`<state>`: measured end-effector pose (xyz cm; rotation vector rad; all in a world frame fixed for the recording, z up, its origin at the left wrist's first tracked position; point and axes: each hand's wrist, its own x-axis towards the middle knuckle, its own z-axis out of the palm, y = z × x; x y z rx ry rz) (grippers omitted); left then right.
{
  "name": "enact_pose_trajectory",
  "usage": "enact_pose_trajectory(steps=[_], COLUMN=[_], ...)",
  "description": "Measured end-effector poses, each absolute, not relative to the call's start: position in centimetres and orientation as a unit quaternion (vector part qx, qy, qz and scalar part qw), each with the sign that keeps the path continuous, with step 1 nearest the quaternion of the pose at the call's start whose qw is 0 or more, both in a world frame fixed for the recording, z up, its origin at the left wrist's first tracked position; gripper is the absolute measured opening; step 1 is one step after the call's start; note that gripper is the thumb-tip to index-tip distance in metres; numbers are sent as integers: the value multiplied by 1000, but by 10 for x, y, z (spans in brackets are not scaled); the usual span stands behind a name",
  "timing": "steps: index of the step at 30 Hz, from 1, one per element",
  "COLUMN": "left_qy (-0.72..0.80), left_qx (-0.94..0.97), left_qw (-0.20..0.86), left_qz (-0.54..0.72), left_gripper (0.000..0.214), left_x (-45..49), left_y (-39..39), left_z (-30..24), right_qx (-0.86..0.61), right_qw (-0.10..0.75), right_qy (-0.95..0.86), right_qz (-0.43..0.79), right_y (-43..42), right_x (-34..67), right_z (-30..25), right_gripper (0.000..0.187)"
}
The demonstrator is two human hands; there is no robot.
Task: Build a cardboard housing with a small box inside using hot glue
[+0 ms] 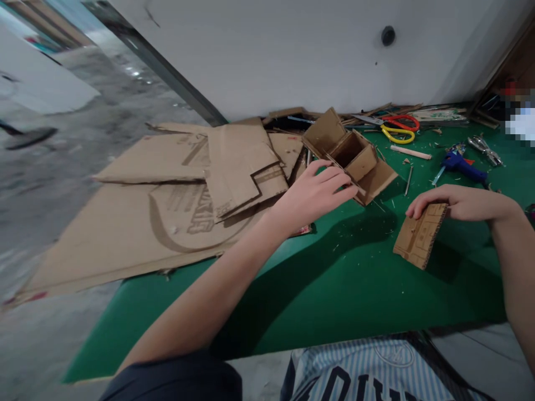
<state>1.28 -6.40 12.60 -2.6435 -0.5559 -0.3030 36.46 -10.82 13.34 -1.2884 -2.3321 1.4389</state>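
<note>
My left hand (320, 189) reaches to a small cardboard box (363, 161) with flaps folded outward. Its fingers are spread and lightly bent along the box's near side, and the fingertips overlap its edge; whether they press on it is hard to see. The thumb is hidden. On the right, my right hand (455, 201) is closed on a small cardboard piece (420, 236), held tilted above the green table (334, 301) with its corrugated edge showing. A blue glue gun (462, 167) lies just beyond that hand.
Large flattened cardboard sheets (125, 234) and a cut cardboard piece (238, 167) cover the table's left side. Scissors (397, 128) with red and yellow handles lie behind the box. A pale stick (412, 152), a thin rod (408, 181) and a metal tool (485, 150) lie to the right.
</note>
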Motion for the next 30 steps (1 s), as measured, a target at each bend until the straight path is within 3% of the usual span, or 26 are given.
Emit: enact_pose_trajectory(steps=[4, 9, 15, 22, 30], left_qy=[-167, -168, -153, -142, -139], left_qx=[-944, -946, -929, -926, -916], left_qw=[269, 261, 327, 328, 333], left_qz=[-87, -95, -78, -120, -176], left_gripper=[35, 32, 35, 29, 12], left_x=[15, 17, 19, 22, 36], left_y=[-70, -75, -78, -78, -88], left_z=[133, 132, 134, 123, 98], right_qx=[-454, -502, -497, -540, -609], right_qw=[45, 88, 93, 119, 153], right_qy=[-759, -749, -732, -684, -653], right_qz=[464, 422, 457, 475, 424], right_y=[-108, -107, -107, -109, -112], right_x=[372, 379, 385, 380, 346], right_z=[135, 133, 127, 130, 129], right_gripper=[47, 48, 66, 84, 63])
